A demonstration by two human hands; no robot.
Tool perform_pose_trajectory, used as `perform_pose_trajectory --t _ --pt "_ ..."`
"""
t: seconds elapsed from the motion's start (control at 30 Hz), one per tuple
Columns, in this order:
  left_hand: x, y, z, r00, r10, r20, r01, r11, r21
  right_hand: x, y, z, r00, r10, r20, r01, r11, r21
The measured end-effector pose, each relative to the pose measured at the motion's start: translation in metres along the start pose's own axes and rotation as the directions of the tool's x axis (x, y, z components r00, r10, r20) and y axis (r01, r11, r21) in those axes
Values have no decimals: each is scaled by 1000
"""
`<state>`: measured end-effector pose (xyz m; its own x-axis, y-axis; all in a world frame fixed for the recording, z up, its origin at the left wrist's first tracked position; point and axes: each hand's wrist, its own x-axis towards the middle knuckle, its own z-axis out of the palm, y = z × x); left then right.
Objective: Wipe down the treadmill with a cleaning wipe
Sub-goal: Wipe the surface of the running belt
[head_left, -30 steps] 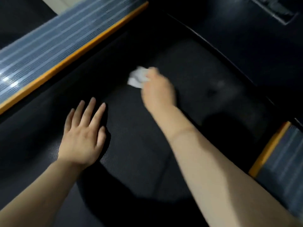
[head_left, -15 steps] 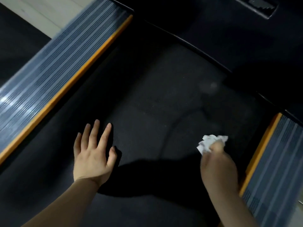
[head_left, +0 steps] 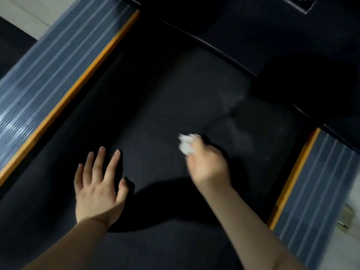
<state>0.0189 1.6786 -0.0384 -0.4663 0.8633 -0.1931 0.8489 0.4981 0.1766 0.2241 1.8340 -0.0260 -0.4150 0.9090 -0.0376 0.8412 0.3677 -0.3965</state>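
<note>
The treadmill's black belt [head_left: 161, 106] fills the middle of the view. My right hand [head_left: 207, 164] grips a crumpled white wipe [head_left: 186, 144] and holds it down on the belt near the centre; the hand is motion-blurred. My left hand [head_left: 99, 182] lies flat on the belt to the left, fingers straight and spread, holding nothing.
A ribbed grey side rail with an orange edge [head_left: 52, 75] runs along the belt's left side. A matching side rail [head_left: 315, 191] borders the right. The dark motor cover [head_left: 272, 36] rises beyond the belt. Pale floor [head_left: 25, 8] shows at the top left.
My right hand swept the wipe from the belt's upper middle to the right edge, then back left toward the centre. My left hand stayed flat on the belt.
</note>
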Motion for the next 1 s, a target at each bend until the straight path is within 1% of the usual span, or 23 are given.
perform_pose_trajectory --t 0.03,0.07,0.1,0.2,0.27,0.3,0.33,0.4,0.47,0.5,0.53,0.57,0.6,0.63,0.67,0.7,0.73,0.77,0.83,0.87,0.9,0.97,1.0 --pt "0 0 0 1000 -3 -3 3 1000 -8 -22 31 -20 989 147 18 -145 986 -80" --pt "0 0 1 1000 -4 -3 4 1000 -10 -44 58 -39 956 294 19 -289 948 -131" --pt "-1 0 1 1000 -4 -1 4 1000 -9 -61 78 -55 925 380 -7 -377 914 -149" --pt "0 1 1 1000 -3 -2 3 1000 -15 -58 93 -63 900 423 -103 -434 887 -159" --pt "-1 2 2 1000 -2 -6 2 1000 -14 -9 69 -39 873 456 -172 -472 879 -67" --pt "-1 2 2 1000 -3 -7 3 1000 -13 24 47 -26 876 445 -187 -450 893 17" --pt "-1 1 1 1000 -3 -7 3 1000 -10 57 20 -9 912 359 -198 -351 933 75" --pt "-1 0 2 1000 3 -12 -3 1000 -8 110 -51 22 975 101 -199 -79 990 117" --pt "-1 0 2 1000 8 -19 -9 1000 -12 139 -108 38 976 -148 -160 145 989 -33" --pt "-1 0 2 1000 9 -20 -10 1000 -13 148 -119 37 972 -221 -85 215 974 -72" --pt "-1 -1 2 1000 7 -21 -7 1000 -10 151 -112 33 965 -262 -30 258 961 -96" --pt "-2 -1 2 1000 3 -18 -3 1000 -8 147 -93 29 958 -283 -44 278 956 -95" --pt "-2 0 1 1000 1 -14 -1 1000 -12 136 -64 23 965 -250 -86 244 967 -71" --pt "-1 2 0 1000 -2 -9 1 1000 -16 118 -31 12 980 -160 -117 153 986 -67" --pt "0 4 -1 1000 -5 -4 5 1000 -14 94 1 -4 992 -25 -122 14 996 -89" --pt "-1 5 -2 1000 -9 4 9 1000 -6 63 33 -22 985 141 -102 -153 981 -123" --pt "-1 5 -2 1000 -12 14 12 1000 1 31 58 -43 951 298 -78 -307 940 -149" --pt "-1 6 -3 1000 -17 24 17 1000 4 1 79 -59 908 416 -58 -419 893 -162" --pt "0 4 -3 999 -12 46 11 1000 27 -37 99 -78 834 548 -68 -552 829 -87" --pt "0 3 -3 998 -11 58 9 999 35 -35 100 -80 810 581 -78 -585 809 -51" --pt "0 2 -3 998 -10 63 8 999 33 -20 96 -78 787 610 -97 -614 789 -19" --pt "-1 2 -2 999 -10 53 8 1000 26 34 84 -65 719 686 -117 -676 728 112" --pt "-1 1 -1 999 -8 53 7 999 33 68 70 -57 706 695 -134 -678 719 153"
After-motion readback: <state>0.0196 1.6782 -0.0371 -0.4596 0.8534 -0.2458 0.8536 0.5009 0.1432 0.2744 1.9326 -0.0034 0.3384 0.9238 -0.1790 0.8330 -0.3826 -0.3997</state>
